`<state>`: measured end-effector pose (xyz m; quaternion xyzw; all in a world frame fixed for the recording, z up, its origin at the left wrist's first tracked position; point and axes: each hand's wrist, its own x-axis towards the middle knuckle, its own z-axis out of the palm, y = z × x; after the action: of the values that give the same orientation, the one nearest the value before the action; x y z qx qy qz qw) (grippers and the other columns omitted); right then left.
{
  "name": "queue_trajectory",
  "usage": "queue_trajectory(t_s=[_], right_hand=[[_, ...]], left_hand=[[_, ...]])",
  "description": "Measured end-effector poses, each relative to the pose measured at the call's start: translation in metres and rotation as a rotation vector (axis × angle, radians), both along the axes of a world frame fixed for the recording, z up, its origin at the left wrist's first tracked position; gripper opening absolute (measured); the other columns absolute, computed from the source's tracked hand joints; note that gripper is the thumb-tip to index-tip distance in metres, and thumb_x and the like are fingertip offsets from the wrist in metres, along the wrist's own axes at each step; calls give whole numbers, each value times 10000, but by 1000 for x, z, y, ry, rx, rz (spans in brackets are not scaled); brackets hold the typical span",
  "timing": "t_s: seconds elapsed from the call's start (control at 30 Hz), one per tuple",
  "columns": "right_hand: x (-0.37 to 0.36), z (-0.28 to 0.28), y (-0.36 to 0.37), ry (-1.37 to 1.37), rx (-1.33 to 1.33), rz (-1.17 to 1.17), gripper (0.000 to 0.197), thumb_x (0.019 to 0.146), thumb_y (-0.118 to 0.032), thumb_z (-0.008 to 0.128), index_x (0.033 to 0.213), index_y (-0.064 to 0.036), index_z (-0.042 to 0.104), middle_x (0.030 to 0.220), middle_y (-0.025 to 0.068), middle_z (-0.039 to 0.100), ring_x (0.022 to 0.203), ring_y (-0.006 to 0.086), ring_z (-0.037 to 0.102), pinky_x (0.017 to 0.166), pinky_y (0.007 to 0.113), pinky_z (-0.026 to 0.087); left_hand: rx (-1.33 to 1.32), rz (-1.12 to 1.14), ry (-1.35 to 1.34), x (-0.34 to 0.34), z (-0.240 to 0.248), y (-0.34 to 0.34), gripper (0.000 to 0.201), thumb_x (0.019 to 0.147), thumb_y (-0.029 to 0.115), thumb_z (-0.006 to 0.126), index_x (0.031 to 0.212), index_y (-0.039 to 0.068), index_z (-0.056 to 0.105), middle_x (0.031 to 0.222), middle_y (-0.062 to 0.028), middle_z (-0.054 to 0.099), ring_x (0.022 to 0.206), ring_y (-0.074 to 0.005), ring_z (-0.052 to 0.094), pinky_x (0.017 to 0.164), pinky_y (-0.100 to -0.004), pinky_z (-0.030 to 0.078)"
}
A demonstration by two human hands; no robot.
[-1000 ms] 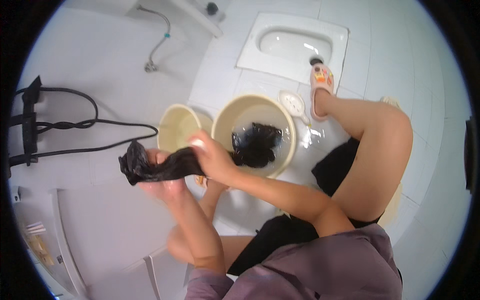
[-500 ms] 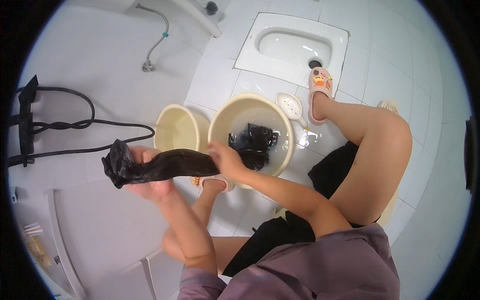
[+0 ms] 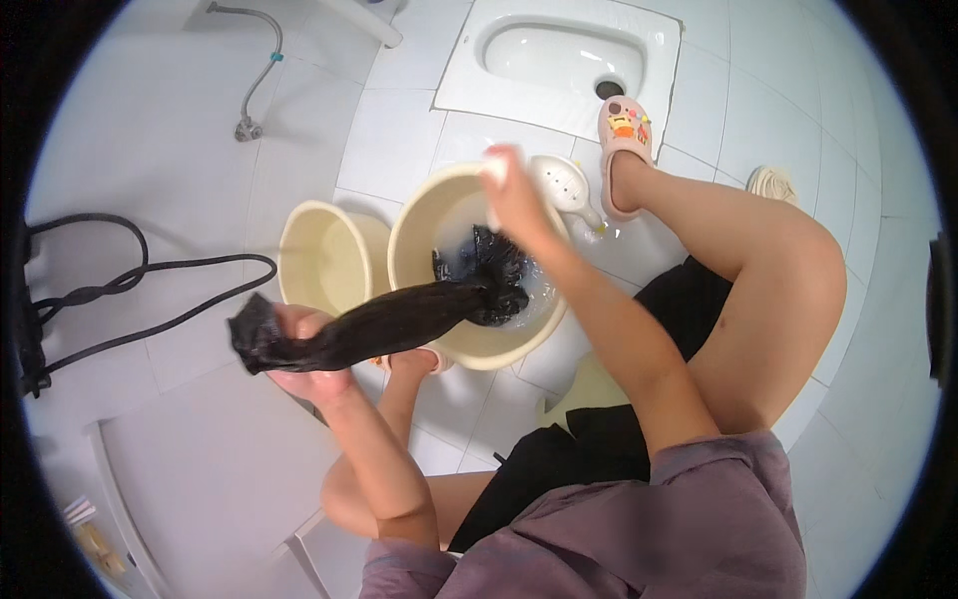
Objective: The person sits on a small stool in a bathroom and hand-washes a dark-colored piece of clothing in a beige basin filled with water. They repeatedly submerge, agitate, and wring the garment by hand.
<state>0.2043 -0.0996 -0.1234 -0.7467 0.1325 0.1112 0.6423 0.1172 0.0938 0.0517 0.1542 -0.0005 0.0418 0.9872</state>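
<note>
My left hand [image 3: 321, 385] is closed around one end of a long wet black garment [image 3: 399, 321], whose bunched tip sticks out past the thumb. From there the cloth slopes down to the right into a large cream basin [image 3: 401, 235], where the rest lies crumpled in cloudy water. Over the basin's far right rim is my right hand [image 3: 521, 210], off the cloth and smeared by motion. Its fingers are closed on a small white bar [image 3: 496, 172] that looks like soap. Beside that hand lies a white dish with holes [image 3: 561, 182].
A smaller cream bucket [image 3: 299, 245] stands left of the basin. Beyond is a white squat toilet [image 3: 459, 75] set in the tiled floor. Black cables [image 3: 190, 262] hang at the left, with a metal hose [image 3: 274, 60] on the wall. My feet in pink clogs [image 3: 614, 185] flank the basin.
My right hand has lifted off the garment and moved away, up to the basin's far right rim. The left hand keeps its grip on the cloth. The whole view has shifted slightly.
</note>
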Motion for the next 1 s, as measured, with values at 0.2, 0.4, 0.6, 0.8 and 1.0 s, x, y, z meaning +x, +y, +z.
queue_trajectory(t_s=[0.2, 0.4, 0.6, 0.8, 1.0], right_hand=[[47, -117, -79, -1, -577, 135, 378, 749, -59, 497, 1115, -93, 409, 1027, 216, 537, 922, 387, 543, 775, 442, 443], [36, -148, -78, -127, -749, 350, 340, 727, -30, 512, 1060, -77, 468, 1040, 166, 515, 924, 350, 551, 756, 426, 459], [51, -26, -25, -287, 36, 157, 309, 817, -196, 552, 1101, -77, 519, 1023, 81, 553, 845, 188, 541, 729, 315, 455], [-50, 119, 62, -571, 257, 730, 298, 833, -176, 532, 1107, -58, 525, 994, 64, 541, 877, 182, 523, 767, 292, 438], [-88, 130, 75, -822, -113, 507, 202, 788, -160, 597, 937, -39, 533, 856, 109, 550, 753, 238, 550, 659, 314, 440]], left_hand=[[37, -108, 186, 9, -46, -17, 235, 814, 161, 491, 605, 182, 385, 538, 77, 333, 434, -45, 239, 394, -218, 180], [-12, -91, 404, 7, -75, -24, 192, 866, 258, 432, 876, 88, 522, 657, 5, 485, 446, -89, 346, 348, -228, 231], [196, -161, 483, -7, -71, -30, 236, 878, 301, 429, 876, 83, 518, 760, -69, 534, 560, -163, 504, 393, -258, 397], [39, -218, 343, -31, -72, -13, 357, 898, 329, 404, 1093, 52, 516, 1014, -123, 581, 887, -232, 599, 717, -358, 531], [63, -193, 327, -53, -68, -17, 350, 907, 347, 373, 1029, 58, 528, 856, -76, 606, 686, -174, 606, 531, -279, 509]])
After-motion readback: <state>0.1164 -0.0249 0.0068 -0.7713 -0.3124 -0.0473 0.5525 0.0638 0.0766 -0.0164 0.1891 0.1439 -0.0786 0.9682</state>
